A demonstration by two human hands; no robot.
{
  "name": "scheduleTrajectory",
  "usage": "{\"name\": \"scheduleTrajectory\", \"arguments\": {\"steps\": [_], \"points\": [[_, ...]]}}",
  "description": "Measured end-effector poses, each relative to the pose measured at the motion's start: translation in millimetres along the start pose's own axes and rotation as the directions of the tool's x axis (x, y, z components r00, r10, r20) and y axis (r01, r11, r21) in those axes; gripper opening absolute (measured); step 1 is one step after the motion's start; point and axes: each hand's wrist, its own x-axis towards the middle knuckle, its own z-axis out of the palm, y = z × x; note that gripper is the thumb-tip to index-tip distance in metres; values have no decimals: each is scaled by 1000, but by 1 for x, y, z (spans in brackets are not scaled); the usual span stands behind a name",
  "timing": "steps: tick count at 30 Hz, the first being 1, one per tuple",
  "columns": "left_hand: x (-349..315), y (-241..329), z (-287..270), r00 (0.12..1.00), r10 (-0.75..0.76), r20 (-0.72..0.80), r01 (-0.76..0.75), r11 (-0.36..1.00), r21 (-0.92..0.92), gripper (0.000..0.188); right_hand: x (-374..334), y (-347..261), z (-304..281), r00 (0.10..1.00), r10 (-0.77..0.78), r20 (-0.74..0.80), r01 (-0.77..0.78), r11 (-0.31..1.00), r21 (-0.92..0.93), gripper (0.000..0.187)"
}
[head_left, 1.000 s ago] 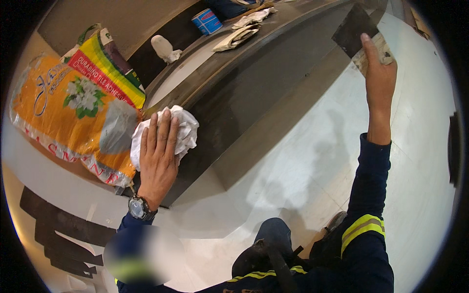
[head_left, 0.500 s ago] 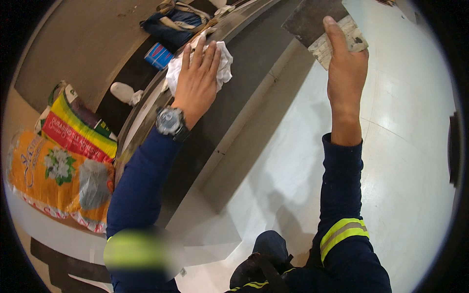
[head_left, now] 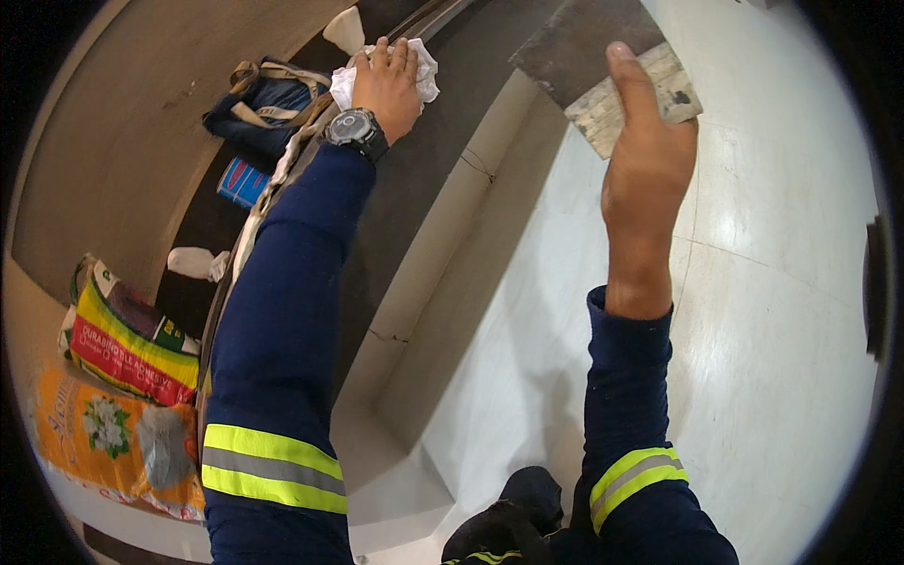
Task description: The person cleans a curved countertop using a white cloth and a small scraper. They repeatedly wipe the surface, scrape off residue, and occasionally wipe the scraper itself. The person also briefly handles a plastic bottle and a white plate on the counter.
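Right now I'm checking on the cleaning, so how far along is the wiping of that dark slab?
Done: hard to judge; no clear line between wiped and unwiped shows on the dark slab. In hand: the left hand presses a white cloth on the slab's far end, while the right hand rests on a grey block on the pale floor. Left: I cannot tell how much of the slab remains.

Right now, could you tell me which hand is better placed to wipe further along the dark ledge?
Probably the left hand: it already presses the white cloth onto the dark ledge. The right hand is on a tile piece.
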Motion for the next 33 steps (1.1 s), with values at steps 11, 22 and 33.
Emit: {"name": "scheduleTrajectory", "arguments": {"steps": [11,22,33], "points": [[121,23,61,989,43,143,-37,998,-47,62,62,80,-38,916,-371,154,362,599,-714,30],[186,11,148,989,100,-113,-123,967,-224,57,144,74,-118,803,-504,316,464,198,-863,33],[61,39,62,996,-84,-35,56,871,-488,51,69,63,22,900,426,-92,-434,895,-101,30]]}}
